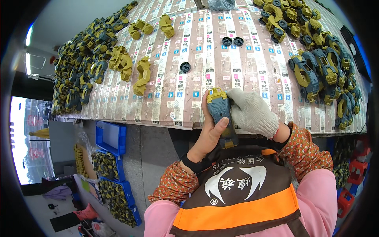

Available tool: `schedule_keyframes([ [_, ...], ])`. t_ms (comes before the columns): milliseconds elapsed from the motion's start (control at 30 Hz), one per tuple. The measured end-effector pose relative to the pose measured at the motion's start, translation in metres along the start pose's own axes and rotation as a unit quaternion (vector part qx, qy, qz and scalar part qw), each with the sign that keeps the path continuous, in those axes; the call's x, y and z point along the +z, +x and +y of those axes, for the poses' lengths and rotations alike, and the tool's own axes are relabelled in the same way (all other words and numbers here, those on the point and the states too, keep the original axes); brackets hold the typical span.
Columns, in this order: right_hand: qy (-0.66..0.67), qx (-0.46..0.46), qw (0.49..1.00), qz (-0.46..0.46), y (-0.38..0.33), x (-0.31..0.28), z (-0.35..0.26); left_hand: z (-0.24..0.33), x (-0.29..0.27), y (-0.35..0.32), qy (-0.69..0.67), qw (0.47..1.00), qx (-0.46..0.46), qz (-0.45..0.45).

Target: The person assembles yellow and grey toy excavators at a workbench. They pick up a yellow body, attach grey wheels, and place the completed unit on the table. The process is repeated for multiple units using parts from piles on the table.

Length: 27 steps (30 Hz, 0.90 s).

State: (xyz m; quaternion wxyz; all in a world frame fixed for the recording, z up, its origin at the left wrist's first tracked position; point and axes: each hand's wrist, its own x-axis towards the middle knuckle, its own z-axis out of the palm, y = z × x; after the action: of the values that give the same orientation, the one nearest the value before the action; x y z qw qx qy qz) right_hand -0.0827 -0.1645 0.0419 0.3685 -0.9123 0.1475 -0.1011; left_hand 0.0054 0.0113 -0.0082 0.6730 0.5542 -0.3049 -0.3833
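Note:
My bare left hand (208, 133) is wrapped round a toy car (219, 111) with a grey-blue underside and yellow ends. It holds the car upright at the table's near edge, thumb across the grey part. My right hand (252, 112), in a pale knitted glove, presses against the car's right side near its upper end. Its fingers are curled, and whatever they pinch is hidden. Beyond the hands lie a single black wheel (185, 67) and two more, a left wheel (226, 41) and a right wheel (238, 41).
Yellow car shells (142, 77) lie left of centre on the table (177, 106). A heap of yellow-and-grey car bodies (79, 67) covers the left side. Wheeled cars (325, 71) crowd the right. Blue crates (111, 138) stand below left, red stools (356, 172) below right.

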Motion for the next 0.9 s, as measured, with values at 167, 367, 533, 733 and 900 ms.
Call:
schedule_keyframes([
  [167, 0.010, -0.002, 1.000, -0.005, 0.000, 0.004, 0.001, -0.002, 0.001, 0.000, 0.015, 1.000, 0.010, -0.007],
  [367, 0.093, 0.075, 0.985, -0.126, 0.030, -0.023, -0.005, -0.005, -0.004, 0.002, -0.078, 0.996, -0.036, 0.037],
  [533, 0.047, 0.150, 0.987, 0.015, 0.121, -0.059, 0.045, -0.024, -0.039, 0.008, -0.282, 0.947, -0.150, 0.023],
  [733, -0.231, 0.067, 0.963, 0.121, 0.179, -0.064, 0.109, -0.005, -0.029, 0.007, -0.260, 0.946, -0.155, 0.120],
  [900, -0.272, 0.079, 0.956, 0.076, 0.182, -0.055, 0.120, -0.001, -0.029, 0.005, -0.243, 0.951, -0.157, 0.104],
])
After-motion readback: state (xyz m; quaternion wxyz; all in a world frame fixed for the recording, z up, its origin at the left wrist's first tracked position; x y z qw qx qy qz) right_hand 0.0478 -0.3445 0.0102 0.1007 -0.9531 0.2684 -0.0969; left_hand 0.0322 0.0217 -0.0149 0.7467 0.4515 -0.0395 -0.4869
